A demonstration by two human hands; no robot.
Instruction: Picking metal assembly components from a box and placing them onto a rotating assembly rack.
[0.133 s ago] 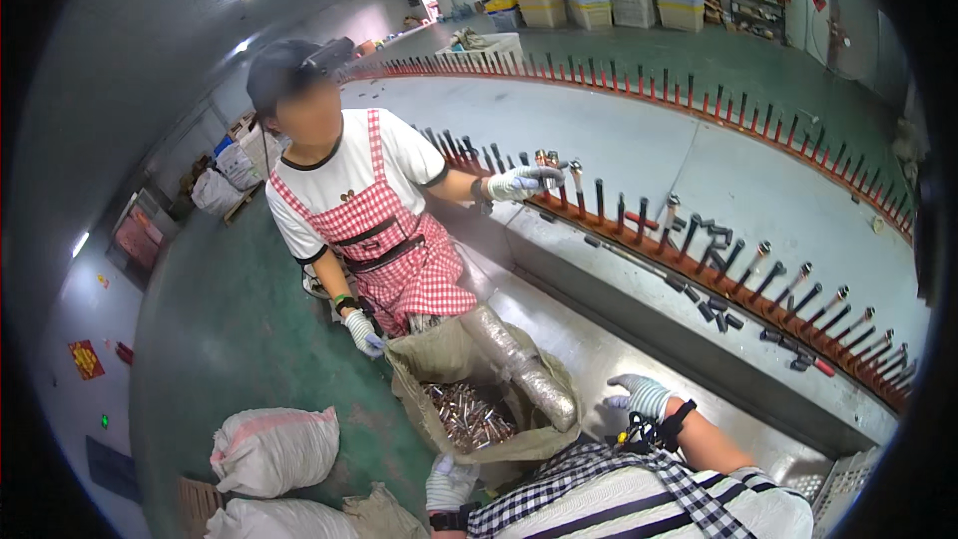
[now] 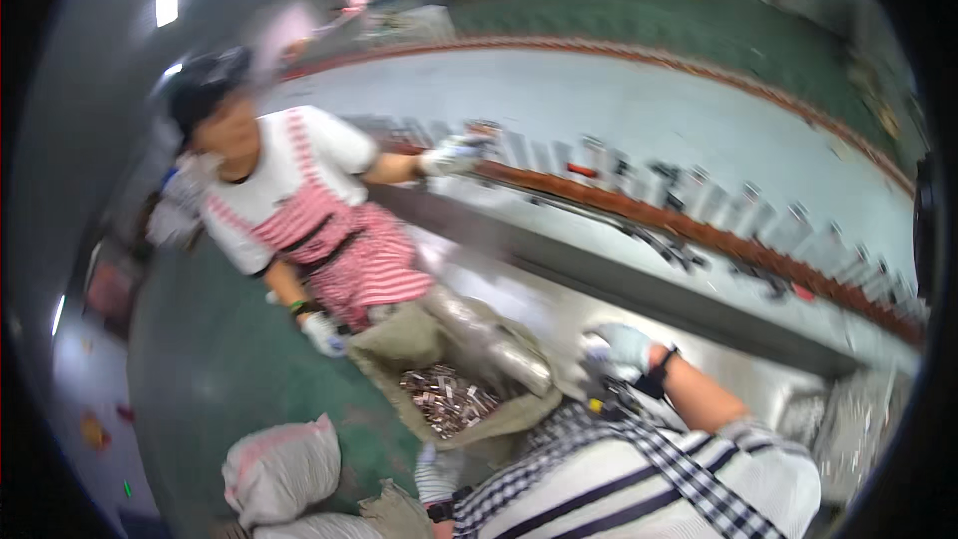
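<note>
A coarse tan sack (image 2: 539,409) is propped open between me and a co-worker, with many small metal pieces (image 2: 447,399) in copper and silver tones inside. Across its right side lies a long bundle in shiny clear plastic (image 2: 509,354). My gloved left hand (image 2: 437,477) is at the sack's near edge; blur hides whether its fingers grip the cloth. Right of the sack, above a metal surface, is my gloved right hand (image 2: 617,351), blurred, fingers seemingly apart, with nothing visible in it.
A co-worker's gloved hand (image 2: 457,155) reaches to a brown rail (image 2: 639,210) of upright rods; their other hand (image 2: 324,334) is beside the sack. Loose dark pieces (image 2: 674,250) lie by the rail. White sacks (image 2: 284,469) lie on the green floor. A crate (image 2: 868,429) stands right.
The view has swung, blurring everything: the bench and its rods sit higher, the co-worker farther left. My right hand appears slightly higher and farther left; my left hand stays by the sack's edge.
</note>
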